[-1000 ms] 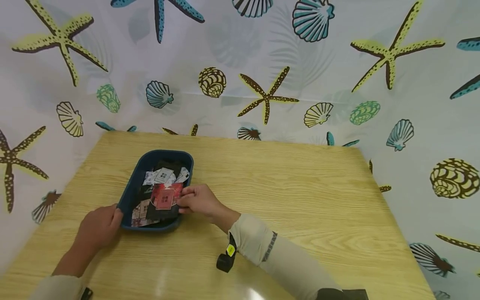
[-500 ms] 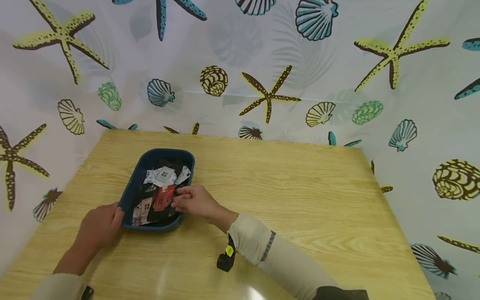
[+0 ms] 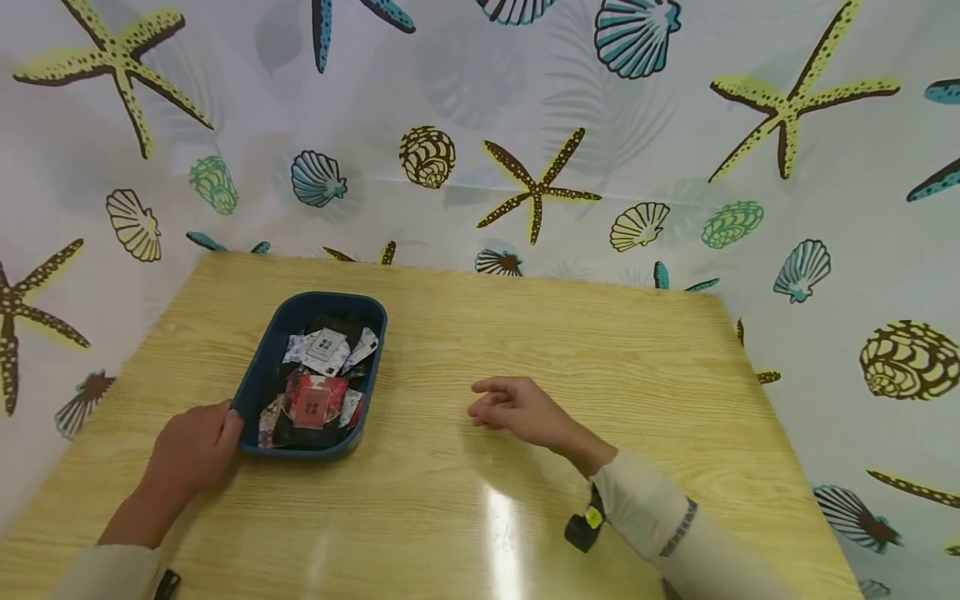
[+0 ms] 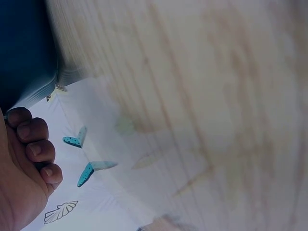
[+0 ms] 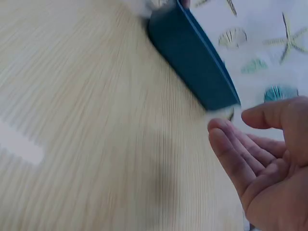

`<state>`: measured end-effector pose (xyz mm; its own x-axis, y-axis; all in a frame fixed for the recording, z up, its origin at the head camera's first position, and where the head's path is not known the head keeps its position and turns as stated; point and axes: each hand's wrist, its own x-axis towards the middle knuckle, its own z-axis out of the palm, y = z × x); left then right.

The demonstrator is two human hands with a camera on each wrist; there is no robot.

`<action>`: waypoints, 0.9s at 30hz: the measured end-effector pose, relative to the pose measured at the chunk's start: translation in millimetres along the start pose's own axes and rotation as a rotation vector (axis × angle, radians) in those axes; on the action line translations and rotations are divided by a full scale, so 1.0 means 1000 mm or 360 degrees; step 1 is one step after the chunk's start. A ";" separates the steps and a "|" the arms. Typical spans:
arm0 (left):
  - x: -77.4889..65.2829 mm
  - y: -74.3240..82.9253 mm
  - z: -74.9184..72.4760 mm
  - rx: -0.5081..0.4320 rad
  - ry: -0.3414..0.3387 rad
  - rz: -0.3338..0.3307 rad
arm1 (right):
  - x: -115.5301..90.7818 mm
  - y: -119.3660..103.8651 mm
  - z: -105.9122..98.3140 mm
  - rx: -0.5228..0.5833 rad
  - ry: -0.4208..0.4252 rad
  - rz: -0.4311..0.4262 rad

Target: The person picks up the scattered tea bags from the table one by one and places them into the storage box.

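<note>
A dark blue plastic bin (image 3: 375, 367) stands on the left part of the table. Inside it lie several small flat packets with square labels. A red packet (image 3: 311, 407) lies on top at the near end, and a white one (image 3: 327, 348) lies toward the far end. My left hand (image 3: 193, 446) grips the bin's near left rim, thumb on top; its fingers (image 4: 41, 151) curl below the blue wall in the left wrist view. To the right of the bin, my right hand (image 3: 525, 412) hovers over the table, holding nothing. Its fingers (image 5: 236, 159) are loosely extended, thumb apart.
The wooden table (image 3: 600, 358) extends to the right of the bin. A white cloth (image 3: 465, 83) printed with starfish and shells hangs behind it and along both sides. A black wrist strap with a small camera (image 3: 581, 532) hangs below the right sleeve.
My right hand has let go of the red packet and moved right, away from the bin. The red packet now lies flat among the others. My left hand has stayed at the rim.
</note>
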<state>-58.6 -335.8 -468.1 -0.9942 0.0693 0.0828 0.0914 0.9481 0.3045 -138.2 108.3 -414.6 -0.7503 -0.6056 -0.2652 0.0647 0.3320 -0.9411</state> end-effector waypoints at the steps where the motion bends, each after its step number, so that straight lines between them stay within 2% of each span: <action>1: 0.001 0.000 -0.001 0.0006 -0.0010 0.0000 | -0.013 0.007 -0.013 -0.0042 -0.0001 0.0001; 6: 0.005 0.000 -0.005 0.0022 -0.0030 -0.0005 | -0.076 0.038 -0.065 -0.0295 0.0026 0.0010; 10: 0.005 0.000 -0.003 0.0012 -0.0037 -0.0011 | -0.121 0.059 -0.090 -0.0563 -0.0044 0.0061; 14: 0.004 -0.002 0.000 -0.0017 -0.0066 -0.0030 | -0.159 0.075 -0.101 -0.0675 -0.0170 0.0134; 19: 0.006 0.000 0.000 -0.0003 -0.0073 -0.0020 | -0.197 0.088 -0.111 -0.0748 -0.0174 0.0141; 23: 0.005 0.001 -0.002 0.0010 -0.0133 -0.0045 | -0.221 0.096 -0.117 -0.0757 -0.0183 0.0224; 27: 0.004 0.002 -0.002 0.0016 -0.0155 -0.0055 | -0.235 0.099 -0.116 -0.0966 -0.0187 0.0255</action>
<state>-62.3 -334.0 -465.1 -0.9976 0.0658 -0.0203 0.0569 0.9535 0.2959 -31.9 366.8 -421.1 -0.6829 -0.5782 -0.4464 -0.2399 0.7548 -0.6105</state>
